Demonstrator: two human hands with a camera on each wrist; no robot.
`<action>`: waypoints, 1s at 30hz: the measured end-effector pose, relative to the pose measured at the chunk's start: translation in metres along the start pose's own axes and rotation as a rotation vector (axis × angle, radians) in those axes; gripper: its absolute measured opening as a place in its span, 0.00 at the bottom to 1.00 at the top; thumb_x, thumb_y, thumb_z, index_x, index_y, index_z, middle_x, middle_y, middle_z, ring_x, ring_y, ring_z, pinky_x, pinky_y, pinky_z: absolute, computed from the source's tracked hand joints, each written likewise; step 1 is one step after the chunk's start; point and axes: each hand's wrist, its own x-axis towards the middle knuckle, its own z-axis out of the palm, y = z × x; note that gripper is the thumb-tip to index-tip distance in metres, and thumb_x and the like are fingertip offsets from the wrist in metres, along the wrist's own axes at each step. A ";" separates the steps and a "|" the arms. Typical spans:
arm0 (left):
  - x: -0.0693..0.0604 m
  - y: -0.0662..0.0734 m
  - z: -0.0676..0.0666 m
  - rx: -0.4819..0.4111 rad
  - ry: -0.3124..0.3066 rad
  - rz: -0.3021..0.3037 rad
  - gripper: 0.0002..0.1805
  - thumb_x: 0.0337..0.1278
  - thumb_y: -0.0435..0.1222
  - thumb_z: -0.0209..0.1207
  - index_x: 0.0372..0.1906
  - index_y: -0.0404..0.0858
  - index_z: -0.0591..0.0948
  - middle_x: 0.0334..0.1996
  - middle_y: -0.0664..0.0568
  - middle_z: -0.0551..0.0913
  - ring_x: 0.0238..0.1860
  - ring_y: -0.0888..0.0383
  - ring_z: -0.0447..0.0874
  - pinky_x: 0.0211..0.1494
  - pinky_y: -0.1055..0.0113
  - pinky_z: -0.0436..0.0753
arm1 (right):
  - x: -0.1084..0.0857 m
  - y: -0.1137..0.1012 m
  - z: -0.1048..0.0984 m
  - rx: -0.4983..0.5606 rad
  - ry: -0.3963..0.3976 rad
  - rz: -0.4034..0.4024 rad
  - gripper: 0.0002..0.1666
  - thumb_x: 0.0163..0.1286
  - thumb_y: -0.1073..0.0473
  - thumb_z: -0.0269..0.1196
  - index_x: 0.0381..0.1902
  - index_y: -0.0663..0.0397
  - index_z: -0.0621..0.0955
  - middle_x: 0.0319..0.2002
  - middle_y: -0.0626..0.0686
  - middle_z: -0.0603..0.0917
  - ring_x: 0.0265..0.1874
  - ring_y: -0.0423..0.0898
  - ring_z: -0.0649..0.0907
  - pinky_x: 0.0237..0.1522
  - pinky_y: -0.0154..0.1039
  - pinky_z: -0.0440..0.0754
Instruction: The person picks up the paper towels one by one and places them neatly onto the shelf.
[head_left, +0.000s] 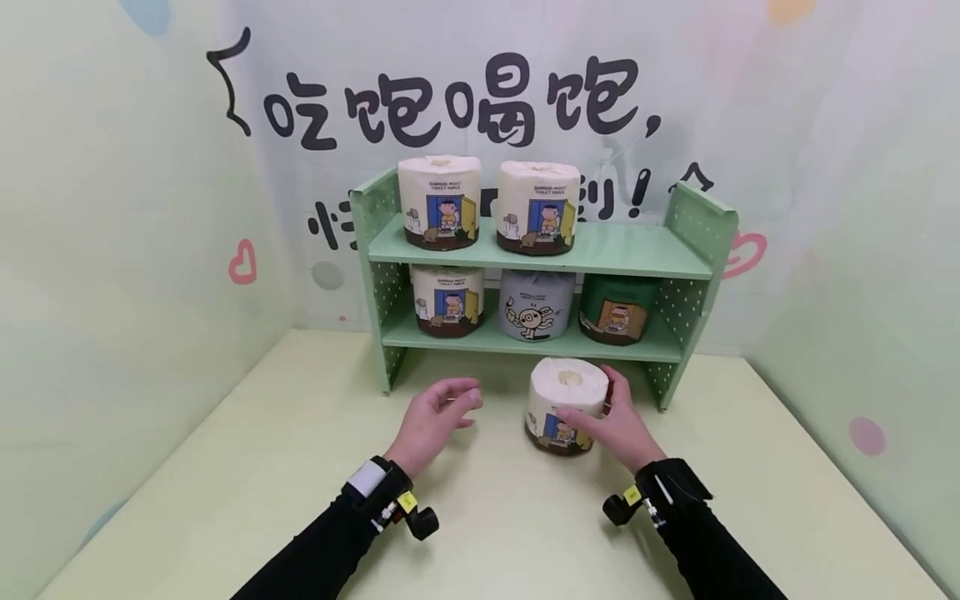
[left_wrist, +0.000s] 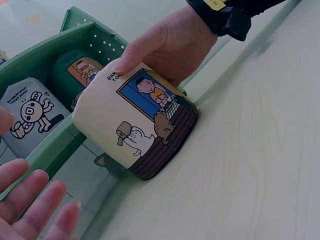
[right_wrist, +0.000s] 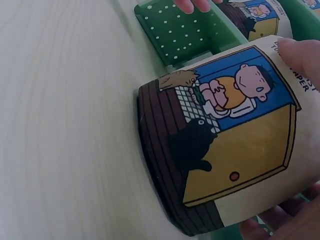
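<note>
My right hand (head_left: pixel 622 421) grips a cream-wrapped toilet paper roll (head_left: pixel 567 404), thumb across the front and fingers around its right side. A cartoon of a seated figure in a blue doorway decorates the wrapper, best seen in the right wrist view. Whether the roll's base touches the table cannot be told. My left hand (head_left: pixel 437 419) is held to the left of the roll, apart from it, fingers loosely bent with nothing in them. In the left wrist view, its fingers (left_wrist: pixel 37 200) appear at the lower left.
Behind the hands stands a green two-tier shelf (head_left: pixel 630 250). Its upper tier bears two cream rolls (head_left: pixel 441 204) at left and middle. Below sit a cream roll (head_left: pixel 448 302), a grey roll (head_left: pixel 537 307) and a green roll (head_left: pixel 618 310). Walls enclose the pale table (head_left: pixel 487 533).
</note>
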 end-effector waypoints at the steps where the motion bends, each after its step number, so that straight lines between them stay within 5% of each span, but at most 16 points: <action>1: 0.001 0.001 -0.001 0.001 0.000 0.002 0.24 0.79 0.45 0.65 0.69 0.37 0.82 0.65 0.35 0.86 0.65 0.38 0.87 0.62 0.58 0.93 | 0.002 0.000 0.000 -0.003 0.001 -0.003 0.73 0.70 0.42 0.76 0.89 0.52 0.39 0.87 0.66 0.51 0.88 0.64 0.56 0.89 0.64 0.54; 30: 0.000 0.001 0.000 -0.003 0.009 0.012 0.23 0.80 0.42 0.64 0.69 0.35 0.82 0.63 0.35 0.87 0.59 0.49 0.91 0.59 0.58 0.93 | 0.000 -0.005 -0.001 -0.097 0.002 -0.019 0.73 0.69 0.40 0.77 0.89 0.54 0.41 0.84 0.70 0.59 0.84 0.67 0.64 0.87 0.67 0.61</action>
